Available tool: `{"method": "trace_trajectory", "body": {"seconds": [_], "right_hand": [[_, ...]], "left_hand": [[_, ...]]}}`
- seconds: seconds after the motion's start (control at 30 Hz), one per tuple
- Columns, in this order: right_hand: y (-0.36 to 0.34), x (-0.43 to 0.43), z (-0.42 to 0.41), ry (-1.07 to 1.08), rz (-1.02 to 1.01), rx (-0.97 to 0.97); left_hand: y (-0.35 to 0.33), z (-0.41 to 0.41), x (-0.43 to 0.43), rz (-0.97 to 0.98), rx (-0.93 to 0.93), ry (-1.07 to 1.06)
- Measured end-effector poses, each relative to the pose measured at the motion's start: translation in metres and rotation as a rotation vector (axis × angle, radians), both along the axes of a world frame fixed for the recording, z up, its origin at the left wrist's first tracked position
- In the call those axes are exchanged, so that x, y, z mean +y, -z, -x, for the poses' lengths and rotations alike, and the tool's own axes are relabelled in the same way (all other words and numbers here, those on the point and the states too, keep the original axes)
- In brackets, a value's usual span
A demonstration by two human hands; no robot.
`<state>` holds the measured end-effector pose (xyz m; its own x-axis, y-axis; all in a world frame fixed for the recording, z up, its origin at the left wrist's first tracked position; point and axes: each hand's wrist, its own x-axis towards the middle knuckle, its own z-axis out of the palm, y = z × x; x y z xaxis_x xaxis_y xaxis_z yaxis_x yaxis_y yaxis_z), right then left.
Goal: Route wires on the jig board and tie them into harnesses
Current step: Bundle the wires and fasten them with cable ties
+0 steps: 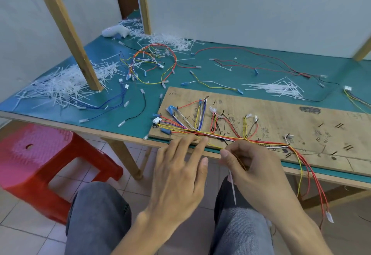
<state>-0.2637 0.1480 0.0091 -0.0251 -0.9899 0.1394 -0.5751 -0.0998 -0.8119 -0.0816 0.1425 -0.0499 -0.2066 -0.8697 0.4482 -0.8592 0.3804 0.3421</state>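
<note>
At eight o'clock stands a glossy red plastic stool (38, 166). At ten o'clock, a bristly heap of white nylon ties (60, 87) litters the matte teal surface (230, 70). The left hand (180, 168) lies flat with fingers spread, tips on the multicoloured wire bundle (200, 133) at the plywood jig board (281, 118)'s near edge. At its three o'clock, the right hand (255, 166) pinches a thin white cable tie (232, 188) that dangles down.

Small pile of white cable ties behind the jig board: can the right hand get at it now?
Probably yes: only the jig board with its low wires lies between the right hand and the pile of cable ties. But the hand is busy, pinching a cable tie and a yellow wire.
</note>
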Motion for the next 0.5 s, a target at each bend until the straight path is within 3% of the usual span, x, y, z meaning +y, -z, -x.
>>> {"method": "trace_trajectory", "body": {"seconds": [0.2,0.33,0.5], "right_hand": [[-0.004,0.005,0.012,0.089,0.077,0.085],[-0.013,0.008,0.02,0.173,0.209,0.138],[-0.03,-0.022,0.013,0.112,0.239,-0.139]], "left_hand": [[0.016,0.006,-0.005,-0.037,-0.113,-0.025],[0.025,0.012,-0.004,-0.027,-0.088,-0.016],[0.026,0.014,0.0,-0.011,-0.078,-0.02]]}}
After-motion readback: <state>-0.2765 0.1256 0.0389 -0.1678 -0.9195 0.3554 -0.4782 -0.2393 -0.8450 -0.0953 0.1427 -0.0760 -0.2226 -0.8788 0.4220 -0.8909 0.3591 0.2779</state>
